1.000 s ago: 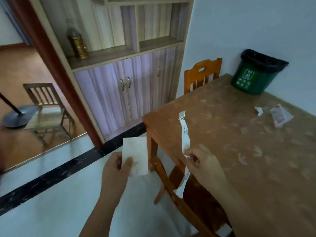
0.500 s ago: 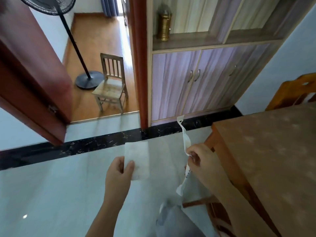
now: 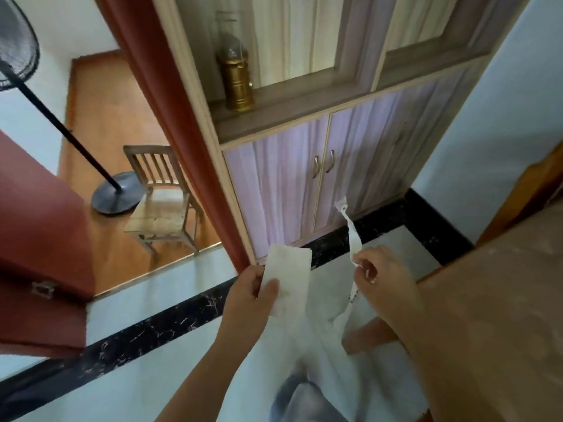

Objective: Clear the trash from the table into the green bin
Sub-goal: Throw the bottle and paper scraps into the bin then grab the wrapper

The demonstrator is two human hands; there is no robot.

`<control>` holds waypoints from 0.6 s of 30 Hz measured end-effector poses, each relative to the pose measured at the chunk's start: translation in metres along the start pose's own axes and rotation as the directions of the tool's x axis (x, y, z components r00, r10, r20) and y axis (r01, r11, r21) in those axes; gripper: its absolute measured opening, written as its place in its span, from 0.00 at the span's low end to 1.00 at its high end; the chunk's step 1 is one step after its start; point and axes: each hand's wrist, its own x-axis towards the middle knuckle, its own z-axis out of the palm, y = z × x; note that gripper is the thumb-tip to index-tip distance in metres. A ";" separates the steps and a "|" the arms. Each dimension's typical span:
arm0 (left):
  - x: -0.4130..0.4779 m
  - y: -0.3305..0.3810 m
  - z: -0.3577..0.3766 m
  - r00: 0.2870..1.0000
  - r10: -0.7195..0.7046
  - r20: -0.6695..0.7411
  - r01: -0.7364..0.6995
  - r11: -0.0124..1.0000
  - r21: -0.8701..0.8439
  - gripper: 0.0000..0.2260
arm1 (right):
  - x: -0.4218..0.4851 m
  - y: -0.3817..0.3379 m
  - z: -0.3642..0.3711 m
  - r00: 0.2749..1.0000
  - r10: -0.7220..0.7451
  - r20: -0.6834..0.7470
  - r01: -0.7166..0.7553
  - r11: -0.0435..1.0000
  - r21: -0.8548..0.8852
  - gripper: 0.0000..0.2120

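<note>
The view has turned away from the green bin. The left hand (image 3: 253, 292) pinches a paper napkin (image 3: 288, 278); the right hand (image 3: 382, 277) pinches a long receipt (image 3: 353, 236). Next, carry both to the bin.

Brass lantern (image 3: 237, 82) seen on cabinet shelf (image 3: 292, 109) at 12; chair (image 3: 161, 205), fan stand (image 3: 117, 197) at 9.

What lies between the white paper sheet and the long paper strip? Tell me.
Nothing held: in the head view, only floor tile and its black border show between the sheet and strip.
</note>
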 end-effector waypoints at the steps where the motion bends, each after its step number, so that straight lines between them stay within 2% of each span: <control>1: 0.019 0.009 0.007 0.999 0.013 0.036 -0.013 1.000 0.010 0.06 | 0.015 0.005 -0.005 0.999 0.033 -0.018 -0.033 0.999 -0.006 0.09; 6: 0.091 0.040 0.038 0.988 0.087 0.130 -0.093 0.995 0.037 0.06 | 0.067 0.028 -0.021 0.981 0.170 -0.090 -0.176 0.982 -0.062 0.07; 9: 0.133 0.055 0.061 0.966 0.098 0.239 -0.111 0.993 0.044 0.07 | 0.091 0.045 -0.025 0.965 0.227 -0.131 -0.238 0.969 -0.073 0.06; 12: 0.182 0.076 0.089 0.922 0.168 0.349 -0.198 0.979 0.052 0.09 | 0.117 0.061 -0.031 0.936 0.296 -0.189 -0.318 0.944 -0.094 0.07; 15: 0.234 0.106 0.115 0.860 0.234 0.454 -0.280 0.959 0.037 0.06 | 0.149 0.074 -0.041 0.877 0.397 -0.271 -0.437 0.894 -0.104 0.07; 18: 0.284 0.136 0.141 0.823 0.248 0.512 -0.287 0.958 -0.001 0.06 | 0.189 0.084 -0.055 0.833 0.427 -0.353 -0.487 0.868 -0.100 0.07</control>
